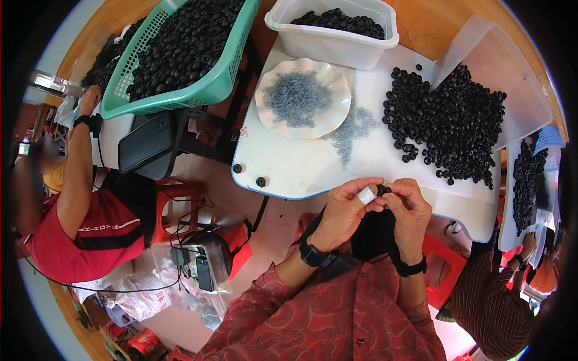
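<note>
Because the black piece point(383, 190) is small, the left hand point(344, 212) and right hand point(410, 210) are together, pinching it, seemingly for steadiness, at the near edge of the table point(271, 165). The black pile point(460, 123) at right and plate point(341, 90) farther left probably sit for easy reach. Partly covered, the piece seems to lie left-to-right; its facing I cannot tell.

The head camera looks down over the table point(289, 168).

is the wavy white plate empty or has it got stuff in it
Not empty: small grey pieces cover the middle of the white plate, leaving its rim bare.
</note>
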### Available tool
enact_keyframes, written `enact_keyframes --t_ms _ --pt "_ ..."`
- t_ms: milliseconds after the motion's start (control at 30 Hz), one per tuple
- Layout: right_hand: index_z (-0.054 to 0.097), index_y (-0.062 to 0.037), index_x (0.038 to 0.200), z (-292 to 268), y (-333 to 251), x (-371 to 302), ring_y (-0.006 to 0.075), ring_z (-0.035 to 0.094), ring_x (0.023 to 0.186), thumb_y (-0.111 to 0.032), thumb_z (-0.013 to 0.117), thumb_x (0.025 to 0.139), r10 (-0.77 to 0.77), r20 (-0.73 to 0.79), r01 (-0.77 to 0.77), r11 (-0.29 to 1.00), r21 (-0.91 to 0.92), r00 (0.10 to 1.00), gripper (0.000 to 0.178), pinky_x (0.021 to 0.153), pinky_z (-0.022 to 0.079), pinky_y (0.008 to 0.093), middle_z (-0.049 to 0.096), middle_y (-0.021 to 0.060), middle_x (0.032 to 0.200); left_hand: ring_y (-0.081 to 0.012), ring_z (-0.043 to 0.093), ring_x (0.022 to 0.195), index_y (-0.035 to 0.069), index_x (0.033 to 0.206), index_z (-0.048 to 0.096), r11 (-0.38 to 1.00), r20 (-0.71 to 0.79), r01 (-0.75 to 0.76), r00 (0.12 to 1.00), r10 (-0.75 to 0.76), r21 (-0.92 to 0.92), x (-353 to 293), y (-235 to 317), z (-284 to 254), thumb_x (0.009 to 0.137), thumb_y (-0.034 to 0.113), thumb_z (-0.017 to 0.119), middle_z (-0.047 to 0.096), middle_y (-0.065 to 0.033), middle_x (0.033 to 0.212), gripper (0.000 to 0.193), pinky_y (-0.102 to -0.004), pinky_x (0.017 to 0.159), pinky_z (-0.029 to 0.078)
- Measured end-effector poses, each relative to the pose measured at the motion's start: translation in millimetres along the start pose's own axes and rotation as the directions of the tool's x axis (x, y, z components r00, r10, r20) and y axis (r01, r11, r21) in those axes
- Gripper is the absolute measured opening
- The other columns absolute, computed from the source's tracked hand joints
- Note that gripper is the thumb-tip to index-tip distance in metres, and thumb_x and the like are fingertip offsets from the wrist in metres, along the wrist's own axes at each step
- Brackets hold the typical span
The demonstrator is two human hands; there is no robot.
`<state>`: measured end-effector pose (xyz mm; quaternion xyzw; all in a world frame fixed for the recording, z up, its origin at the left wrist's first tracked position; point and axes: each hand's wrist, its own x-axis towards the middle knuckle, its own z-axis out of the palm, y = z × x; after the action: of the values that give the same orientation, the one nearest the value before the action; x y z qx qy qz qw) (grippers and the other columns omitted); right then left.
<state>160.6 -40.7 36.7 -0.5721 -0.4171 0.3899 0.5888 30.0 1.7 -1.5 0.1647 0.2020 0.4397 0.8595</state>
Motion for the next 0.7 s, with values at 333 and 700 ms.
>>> enact_keyframes --t_ms 333,700 --pt "0.064 0.0023 0.096 -3.1 -2.4 -2.1 0.0107 0.059 0.082 0.003 0.066 0.086 0.001 -0.004 -0.001 0.999 -0.049 1.000 0.011 0.073 0.049 0.0224 0.056 0.0040 0.095 -0.0121 0.062 0.079 -0.002 0.116 0.062 0.999 0.010 0.043 0.999 -0.043 0.004 -1.4 -7.1 -3.9 0.093 0.009 0.061 0.065 -0.0067 0.094 0.025 -0.0236 0.068 0.053" --pt "0.064 0.0013 0.094 -7.5 -1.6 -3.4 0.0095 0.057 0.083 0.003 0.068 0.084 -0.020 0.037 0.021 0.999 -0.026 0.999 0.010 0.073 0.047 0.0216 0.057 0.0032 0.092 -0.0115 0.064 0.079 -0.002 0.113 0.064 0.985 -0.006 -0.051 0.999 0.053 0.163 -5.4 -3.1 4.4 0.093 0.007 0.060 0.067 -0.0083 0.096 0.022 -0.0230 0.070 0.055"
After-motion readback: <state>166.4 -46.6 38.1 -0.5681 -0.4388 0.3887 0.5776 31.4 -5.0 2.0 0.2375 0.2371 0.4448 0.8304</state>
